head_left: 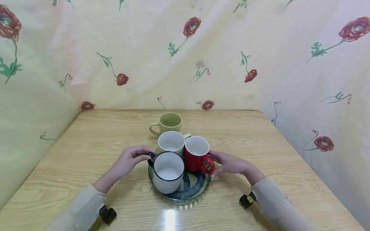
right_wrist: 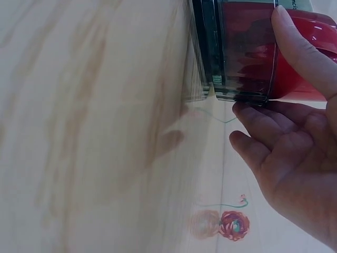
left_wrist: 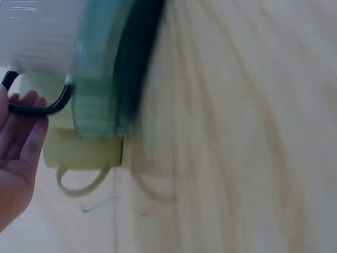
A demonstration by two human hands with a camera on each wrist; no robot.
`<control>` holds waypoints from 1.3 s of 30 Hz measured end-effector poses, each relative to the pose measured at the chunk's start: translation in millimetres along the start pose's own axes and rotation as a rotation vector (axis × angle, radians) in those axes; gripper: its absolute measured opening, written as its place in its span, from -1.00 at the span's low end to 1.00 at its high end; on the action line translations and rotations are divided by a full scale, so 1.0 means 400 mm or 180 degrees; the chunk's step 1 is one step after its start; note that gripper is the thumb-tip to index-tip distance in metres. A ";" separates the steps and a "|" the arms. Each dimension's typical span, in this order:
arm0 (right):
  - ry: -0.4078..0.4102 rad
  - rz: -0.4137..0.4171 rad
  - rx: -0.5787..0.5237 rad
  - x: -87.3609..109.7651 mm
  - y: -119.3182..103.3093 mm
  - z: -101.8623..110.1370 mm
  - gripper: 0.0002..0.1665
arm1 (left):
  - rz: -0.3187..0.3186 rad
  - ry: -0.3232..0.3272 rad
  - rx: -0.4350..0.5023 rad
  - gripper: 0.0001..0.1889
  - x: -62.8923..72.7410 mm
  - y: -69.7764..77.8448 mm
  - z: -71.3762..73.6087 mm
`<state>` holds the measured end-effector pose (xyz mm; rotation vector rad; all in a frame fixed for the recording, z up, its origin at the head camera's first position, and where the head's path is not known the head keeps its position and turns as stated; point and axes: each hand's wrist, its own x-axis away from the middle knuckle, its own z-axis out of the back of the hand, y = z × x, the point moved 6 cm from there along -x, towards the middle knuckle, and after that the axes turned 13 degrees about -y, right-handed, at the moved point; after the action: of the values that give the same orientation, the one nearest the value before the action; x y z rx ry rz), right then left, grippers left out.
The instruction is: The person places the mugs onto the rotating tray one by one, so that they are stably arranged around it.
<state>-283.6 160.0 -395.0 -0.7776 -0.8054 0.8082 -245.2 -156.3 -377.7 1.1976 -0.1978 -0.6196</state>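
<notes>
A round glass-walled dish (head_left: 199, 189) with a dark blue patterned base stands on the table. In it are a white mug with black rim and handle (head_left: 168, 179), a red mug (head_left: 194, 160) and a white mug with a pale green handle (head_left: 171, 141). My left hand (head_left: 133, 159) pinches the white mug's black handle (left_wrist: 39, 110), thumb on the near side and fingers beyond it. On the other side my right hand (head_left: 232, 164) touches the dish's outer wall beside the red mug, its thumb (right_wrist: 303, 50) lying along the glass and its fingers spread.
An olive-green mug (head_left: 170, 123) stands just behind the dish, its handle to the left. The wooden table (head_left: 95, 138) ends at a flower-printed cloth (head_left: 138, 61) at the back and both sides.
</notes>
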 end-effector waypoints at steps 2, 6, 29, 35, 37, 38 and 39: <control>0.0000 0.0017 -0.0007 -0.001 -0.002 0.001 0.23 | 0.0075 0.0032 -0.0254 -0.74 0.001 0.002 0.007; -0.0013 0.0048 -0.0020 -0.003 -0.004 0.002 0.23 | 0.0139 0.0046 -0.0559 -0.75 0.004 0.009 0.016; 0.0005 0.0034 -0.0022 -0.004 0.002 0.001 0.21 | 0.0467 0.0333 -0.0971 -0.66 -0.050 0.018 0.026; -0.0005 0.0056 -0.0033 -0.005 0.004 0.001 0.22 | 0.0484 0.0324 -0.0920 -0.58 -0.071 0.012 0.031; -0.0018 0.0059 -0.0046 -0.006 0.004 0.000 0.22 | 0.0459 0.0313 -0.0867 -0.57 -0.074 0.011 0.033; -0.0023 0.0058 -0.0052 -0.005 0.004 0.000 0.22 | 0.0460 0.0316 -0.0842 -0.57 -0.075 0.009 0.034; -0.0024 0.0057 -0.0056 -0.005 0.004 0.001 0.22 | 0.0462 0.0321 -0.0819 -0.57 -0.075 0.008 0.035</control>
<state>-285.3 159.2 -396.9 -0.7987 -0.8144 0.8213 -275.1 -150.4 -364.3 0.9540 -0.1147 -0.4417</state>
